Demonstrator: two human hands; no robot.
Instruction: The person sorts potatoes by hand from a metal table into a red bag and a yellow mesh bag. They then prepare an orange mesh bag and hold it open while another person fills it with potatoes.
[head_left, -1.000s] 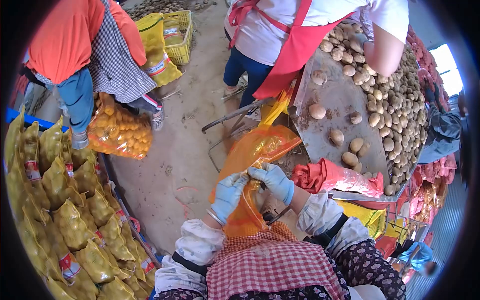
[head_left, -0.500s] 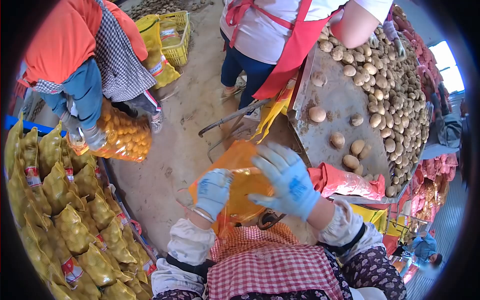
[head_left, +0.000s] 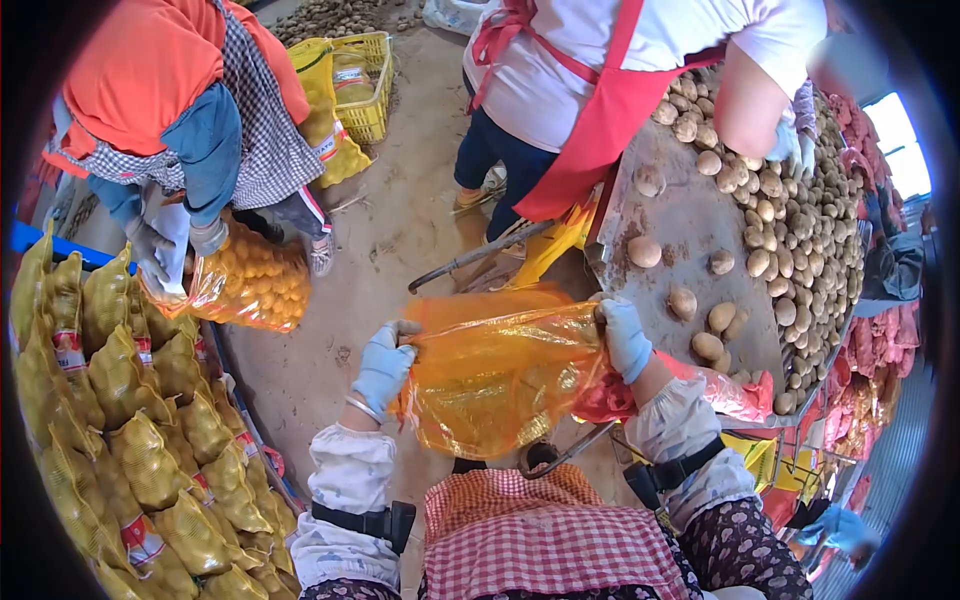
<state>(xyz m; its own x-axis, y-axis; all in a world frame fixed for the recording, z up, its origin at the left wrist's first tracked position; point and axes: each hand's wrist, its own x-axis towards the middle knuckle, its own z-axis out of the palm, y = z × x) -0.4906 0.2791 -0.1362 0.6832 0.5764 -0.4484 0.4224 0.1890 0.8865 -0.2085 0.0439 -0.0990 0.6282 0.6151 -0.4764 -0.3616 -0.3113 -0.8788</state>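
Observation:
An orange mesh bag (head_left: 500, 370) is stretched wide between my two gloved hands, over the floor in front of my checked apron. My left hand (head_left: 384, 368) is closed on the bag's left edge. At its right upper corner my right hand (head_left: 626, 338) grips the bag, fingers partly hidden by the folds. The bag looks flat, with a shiny clear strip across it. Below and behind it a metal bar (head_left: 570, 452) curves by the sorting table. A red bag (head_left: 715, 385) lies close to my right hand, at the table's edge.
Potatoes (head_left: 800, 250) are heaped on the metal table (head_left: 650, 215) at right. A co-worker in a red apron (head_left: 600, 120) stands there. Another co-worker (head_left: 150, 90) bends over a filled orange bag (head_left: 255, 280). Filled yellow bags (head_left: 150, 460) stand at left, a yellow crate (head_left: 365, 115) behind.
My hands have moved apart, and the bag is now spread wide between them. My right hand, open before, has closed on the bag's right side. The red-apron co-worker's arm reaches to the potatoes.

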